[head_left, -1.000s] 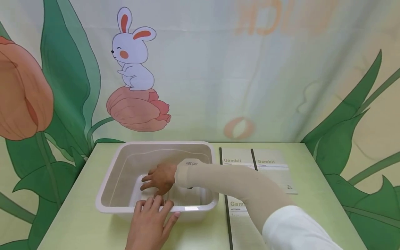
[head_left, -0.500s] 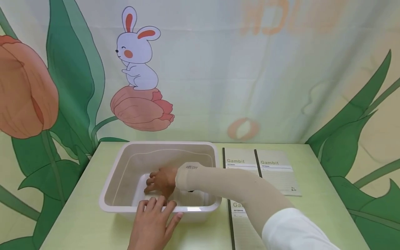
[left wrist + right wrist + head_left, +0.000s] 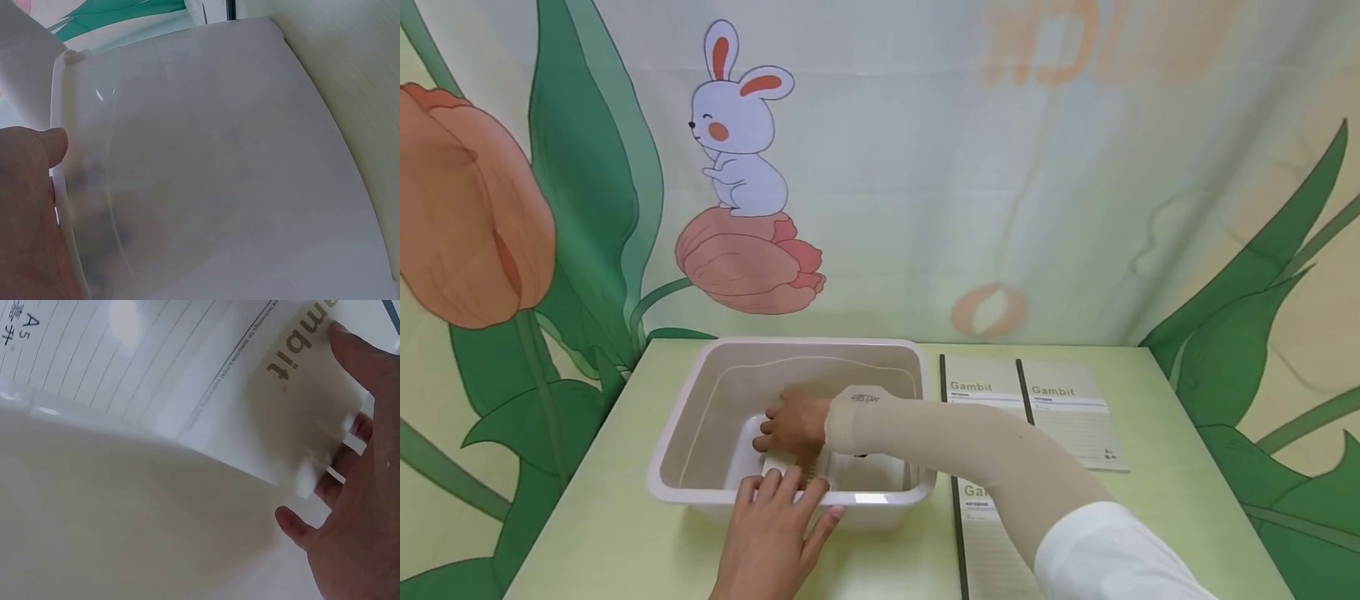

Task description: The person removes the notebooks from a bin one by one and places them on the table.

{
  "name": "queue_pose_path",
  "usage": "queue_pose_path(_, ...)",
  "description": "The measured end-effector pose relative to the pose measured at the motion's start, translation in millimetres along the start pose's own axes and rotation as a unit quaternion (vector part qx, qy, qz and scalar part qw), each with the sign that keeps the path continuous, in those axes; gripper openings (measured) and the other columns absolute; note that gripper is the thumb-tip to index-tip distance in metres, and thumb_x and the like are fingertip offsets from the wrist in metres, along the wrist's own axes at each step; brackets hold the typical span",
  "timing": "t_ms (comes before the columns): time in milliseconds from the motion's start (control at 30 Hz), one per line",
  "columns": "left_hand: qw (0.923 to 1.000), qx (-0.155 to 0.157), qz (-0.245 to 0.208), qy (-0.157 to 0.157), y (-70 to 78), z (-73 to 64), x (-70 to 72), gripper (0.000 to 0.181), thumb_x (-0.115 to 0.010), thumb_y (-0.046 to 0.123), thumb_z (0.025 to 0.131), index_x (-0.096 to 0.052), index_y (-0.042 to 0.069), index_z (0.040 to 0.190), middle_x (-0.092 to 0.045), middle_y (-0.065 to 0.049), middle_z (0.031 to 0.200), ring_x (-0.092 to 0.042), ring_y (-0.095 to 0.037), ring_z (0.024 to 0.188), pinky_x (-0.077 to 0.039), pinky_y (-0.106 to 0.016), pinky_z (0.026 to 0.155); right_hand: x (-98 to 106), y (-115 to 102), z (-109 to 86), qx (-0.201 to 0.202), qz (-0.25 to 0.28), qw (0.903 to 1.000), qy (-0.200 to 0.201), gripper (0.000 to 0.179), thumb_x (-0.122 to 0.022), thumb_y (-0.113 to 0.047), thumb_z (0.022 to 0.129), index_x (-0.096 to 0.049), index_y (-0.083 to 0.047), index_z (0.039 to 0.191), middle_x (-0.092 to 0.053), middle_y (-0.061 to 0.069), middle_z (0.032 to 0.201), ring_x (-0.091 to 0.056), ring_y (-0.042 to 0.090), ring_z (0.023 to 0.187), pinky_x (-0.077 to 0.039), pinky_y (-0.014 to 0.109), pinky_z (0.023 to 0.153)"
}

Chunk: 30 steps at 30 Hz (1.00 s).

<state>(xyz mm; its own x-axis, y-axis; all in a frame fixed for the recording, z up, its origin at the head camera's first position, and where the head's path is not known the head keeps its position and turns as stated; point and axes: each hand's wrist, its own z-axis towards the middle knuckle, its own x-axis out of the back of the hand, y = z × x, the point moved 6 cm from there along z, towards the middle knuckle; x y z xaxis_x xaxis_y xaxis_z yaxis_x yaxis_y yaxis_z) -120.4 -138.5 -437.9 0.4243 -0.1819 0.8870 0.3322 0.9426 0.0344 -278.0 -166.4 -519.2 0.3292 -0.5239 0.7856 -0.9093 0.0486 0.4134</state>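
Note:
A beige plastic basin [image 3: 715, 417] stands on the table. My left hand [image 3: 771, 529] grips its near rim, fingers hooked over the edge and thumb on the outer wall. The left wrist view shows that thumb against the pale outside of the basin [image 3: 219, 156]. My right hand [image 3: 793, 421] reaches down inside the basin. In the right wrist view it holds a Gambit A5 notebook [image 3: 187, 394] by one end, thumb on the cover and fingers at the edge and underneath. In the head view, the hand and forearm hide much of this notebook.
Right of the basin lie three more Gambit notebooks with dark spines: one at back left [image 3: 977, 387], one at back right [image 3: 1067, 417], and one in front [image 3: 996, 550], partly under the sleeved forearm [image 3: 955, 437]. A printed curtain [image 3: 887, 167] hangs behind the table.
The right hand has shifted slightly inside the basin, and more of the notebook's pale edge shows below it. The left hand stays on the rim. The whole head view has drifted slightly.

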Motion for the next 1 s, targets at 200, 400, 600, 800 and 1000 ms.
queue_pose_path(200, 1.0, -0.003, -0.007, 0.007, -0.1, -1.3, 0.1, 0.034, -0.049, 0.053, 0.097, -0.061, 0.022, 0.103, -0.052, 0.001, 0.091, -0.05, -0.022, 0.083, -0.037, -0.042, 0.083, 7, 3, -9.6, 0.01, -0.05, 0.998, 0.037, 0.053, -0.051, -0.063, 0.091, -0.039, -0.042, 0.138, -0.053, -0.011, 0.133, -0.047, 0.01, 0.12, -0.041, 0.034, 0.091)
queue_pose_path(400, 0.9996, -0.008, -0.018, 0.019, -1.1, -3.3, 1.3, 0.034, -0.047, 0.052, 0.097, -0.06, 0.021, 0.101, -0.05, 0.001, 0.089, -0.048, -0.022, 0.082, -0.036, -0.041, 0.082, 19, 14, -25.0, 0.013, -0.025, 0.9975, 0.065, 0.058, -0.052, -0.064, 0.092, -0.038, -0.037, 0.141, -0.054, -0.007, 0.131, -0.048, 0.011, 0.12, -0.04, 0.033, 0.099)
queue_pose_path(600, 0.9998, -0.008, -0.013, 0.012, -0.3, -6.3, -0.3, 0.03, -0.054, 0.051, 0.095, -0.061, 0.022, 0.101, -0.051, 0.002, 0.089, -0.048, -0.021, 0.081, -0.036, -0.04, 0.082, 32, 23, -45.0, 0.0, -0.018, 0.9966, 0.08, 0.062, -0.051, -0.066, 0.091, -0.037, -0.033, 0.141, -0.055, -0.004, 0.131, -0.048, 0.013, 0.122, -0.042, 0.033, 0.099)
queue_pose_path(800, 0.9999, -0.007, -0.011, 0.011, 0.0, -9.2, -0.4, 0.029, -0.056, 0.05, 0.094, -0.06, 0.023, 0.1, -0.052, 0.002, 0.089, -0.049, -0.021, 0.081, -0.036, -0.041, 0.08, 61, 28, -73.3, -0.004, -0.02, 0.9922, 0.123, 0.061, -0.048, -0.066, 0.093, -0.037, -0.029, 0.14, -0.054, -0.004, 0.127, -0.046, 0.015, 0.12, -0.04, 0.033, 0.102)
queue_pose_path(1000, 0.9997, -0.008, -0.015, 0.015, -0.7, -11.0, 0.9, 0.03, -0.054, 0.051, 0.095, -0.063, 0.023, 0.102, -0.054, 0.001, 0.09, -0.051, -0.022, 0.084, -0.037, -0.041, 0.081, 102, 46, -110.8, -0.047, -0.013, 0.9812, 0.187, 0.054, -0.044, -0.062, 0.096, -0.04, -0.027, 0.137, -0.053, -0.003, 0.125, -0.045, 0.015, 0.117, -0.04, 0.034, 0.097)
